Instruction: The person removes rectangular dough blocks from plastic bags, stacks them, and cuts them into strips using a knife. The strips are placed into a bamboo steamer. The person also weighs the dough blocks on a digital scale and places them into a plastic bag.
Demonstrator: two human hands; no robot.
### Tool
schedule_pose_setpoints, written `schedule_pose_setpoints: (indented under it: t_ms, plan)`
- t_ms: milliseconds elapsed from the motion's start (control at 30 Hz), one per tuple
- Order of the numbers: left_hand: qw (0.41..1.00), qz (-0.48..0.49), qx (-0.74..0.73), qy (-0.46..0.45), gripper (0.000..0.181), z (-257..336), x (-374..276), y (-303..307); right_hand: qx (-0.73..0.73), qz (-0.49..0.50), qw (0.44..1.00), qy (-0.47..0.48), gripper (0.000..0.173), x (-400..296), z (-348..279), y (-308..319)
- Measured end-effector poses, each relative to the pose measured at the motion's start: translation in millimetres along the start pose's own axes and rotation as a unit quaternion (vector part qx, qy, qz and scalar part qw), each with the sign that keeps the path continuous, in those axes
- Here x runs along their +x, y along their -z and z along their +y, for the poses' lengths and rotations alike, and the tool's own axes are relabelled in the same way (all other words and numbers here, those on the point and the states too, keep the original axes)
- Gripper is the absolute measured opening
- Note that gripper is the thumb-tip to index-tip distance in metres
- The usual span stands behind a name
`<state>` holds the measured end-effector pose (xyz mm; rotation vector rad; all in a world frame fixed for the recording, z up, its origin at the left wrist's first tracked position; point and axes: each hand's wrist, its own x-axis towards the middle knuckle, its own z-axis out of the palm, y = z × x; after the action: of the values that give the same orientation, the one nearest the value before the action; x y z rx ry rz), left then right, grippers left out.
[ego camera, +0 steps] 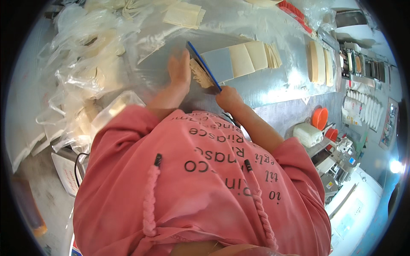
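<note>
My right hand [230, 100] grips the near end of a long straight tool with a blue upper edge [205, 66], probably a knife; its handle is hidden in my fist. The tool stands across a row of overlapping pale dough sheets [242, 60]. A flat blue-grey rectangular piece [218, 66] lies over the sheets just right of the tool. On the tool's left, cut dough strips [200, 75] sit in a ruffled pile. Beside that pile is my left hand [179, 68], blurred, raised on its edge, with nothing visible in it.
Dough pieces under clear plastic sheeting [86, 64] cover the metal table's left side [282, 86]. Folded sheets [184, 14] lie at the back. A red brush [294, 14] and dough blocks [316, 62] are at the right. Orange bowls [319, 118] and machines [344, 160] stand beyond.
</note>
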<state>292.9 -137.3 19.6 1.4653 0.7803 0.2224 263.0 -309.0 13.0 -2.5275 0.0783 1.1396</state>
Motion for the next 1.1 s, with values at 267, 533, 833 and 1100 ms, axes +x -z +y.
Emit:
schedule_pose_setpoints:
  t_ms: [267, 533, 833, 1100]
  plan:
    - [0.822, -0.242, -0.41, 0.311, 0.026, -33.9, 1.2, 51.8, 0.179, 0.016, 0.979, 0.1, 0.026, -66.4, -30.3, 75.3]
    - [0.804, -0.232, -0.489, 0.245, 0.022, -30.5, -10.5, 50.3, -0.037, 0.415, 0.908, 0.039, 0.04, 5.0, 187.0, 212.4]
    - [0.897, -0.133, -0.377, 0.19, 0.017, 14.5, -61.0, -60.2, -0.139, 0.332, 0.926, 0.114, 0.071, 100.3, 220.5, 199.4]
    - [0.976, -0.205, -0.041, -0.061, 0.022, 53.0, -19.6, -186.4, -0.255, 0.147, 0.914, 0.278, 0.063, 114.4, 167.8, 200.4]
